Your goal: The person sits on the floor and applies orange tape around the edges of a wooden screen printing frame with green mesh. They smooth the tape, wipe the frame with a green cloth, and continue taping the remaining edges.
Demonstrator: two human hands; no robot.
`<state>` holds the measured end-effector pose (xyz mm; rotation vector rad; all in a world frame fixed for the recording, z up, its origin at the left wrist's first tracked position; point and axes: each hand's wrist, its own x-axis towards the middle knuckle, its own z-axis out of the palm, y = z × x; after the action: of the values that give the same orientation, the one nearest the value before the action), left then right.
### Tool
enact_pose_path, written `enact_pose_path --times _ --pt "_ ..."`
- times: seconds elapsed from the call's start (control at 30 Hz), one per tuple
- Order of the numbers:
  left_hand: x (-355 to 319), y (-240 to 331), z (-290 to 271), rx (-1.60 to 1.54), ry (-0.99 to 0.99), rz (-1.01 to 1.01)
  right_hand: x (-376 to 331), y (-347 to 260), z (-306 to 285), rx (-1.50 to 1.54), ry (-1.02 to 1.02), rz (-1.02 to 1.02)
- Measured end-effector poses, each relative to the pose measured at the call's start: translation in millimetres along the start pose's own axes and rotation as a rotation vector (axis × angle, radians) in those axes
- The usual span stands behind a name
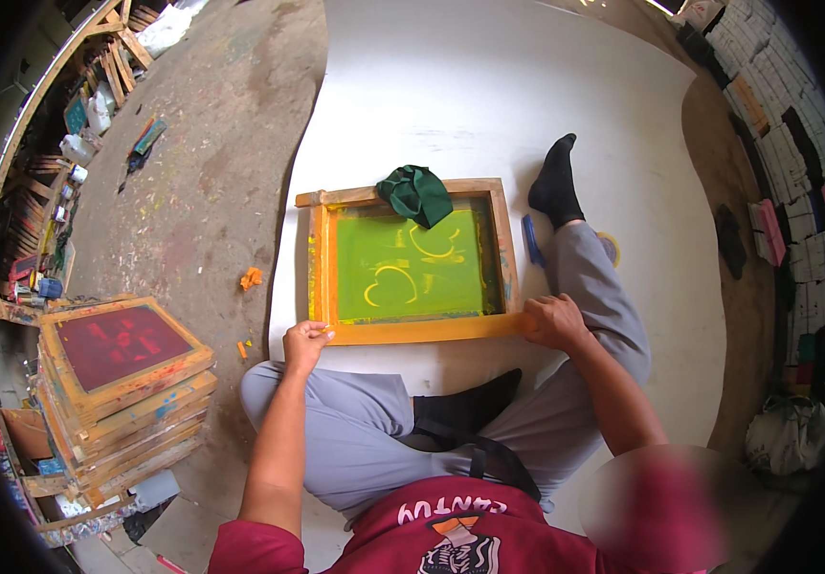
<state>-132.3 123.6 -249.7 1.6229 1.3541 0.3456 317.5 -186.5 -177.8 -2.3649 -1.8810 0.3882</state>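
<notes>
A wooden screen printing frame [501,249] with green mesh and yellow heart-like outlines lies on the white sheet before my crossed legs. Along its near side runs a strip of orange tape [422,331], stretched between my hands. My left hand [305,342] pinches the strip's left end at the near left corner. At the near right corner my right hand [558,321] is closed around the other end; whether a roll is inside the fingers is hidden. Similar orange tape covers the frame's left side. A crumpled dark green cloth [415,195] rests over the far side.
A blue strip-shaped object [532,239] lies right of the frame, and a yellowish round item [610,249] is partly hidden by my leg. Stacked screen frames [125,383] stand at the left. Orange scraps [251,278] lie on the floor. Piled stacks [786,143] line the right.
</notes>
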Motion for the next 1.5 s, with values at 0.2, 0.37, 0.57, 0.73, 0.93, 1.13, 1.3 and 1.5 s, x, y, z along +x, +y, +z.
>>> enact_pose_path --times 0.2,0.37,0.57,0.73,0.93,1.13,1.3,1.5 --pt "-4.3 1.1 -1.8 0.115 0.05 0.005 -3.2 2.2 2.3 -0.021 0.097 0.003" --pt "1.2 -13.3 0.9 0.18 0.101 0.055 -1.3 -3.7 -9.4 0.087 0.018 0.017" --pt "-0.4 -2.7 11.1 0.212 0.083 0.082 -5.7 11.6 6.9 0.013 0.017 0.033" --pt "-8.3 1.7 11.6 0.293 0.044 0.174 -1.4 12.8 18.7 -0.052 0.067 0.029" --pt "-13.3 11.0 15.1 0.486 0.067 0.304 -0.3 11.2 23.8 -0.108 0.033 0.048" --pt "-15.8 9.6 17.4 0.551 0.082 0.294 4.5 8.3 34.1 -0.157 -0.02 0.062" --pt "-15.2 7.6 18.9 0.594 0.071 0.285 9.2 7.3 41.4 -0.227 -0.025 0.038" --pt "-18.3 9.9 17.0 0.596 0.073 0.273 5.0 -14.6 32.1 -0.399 0.206 -0.156"
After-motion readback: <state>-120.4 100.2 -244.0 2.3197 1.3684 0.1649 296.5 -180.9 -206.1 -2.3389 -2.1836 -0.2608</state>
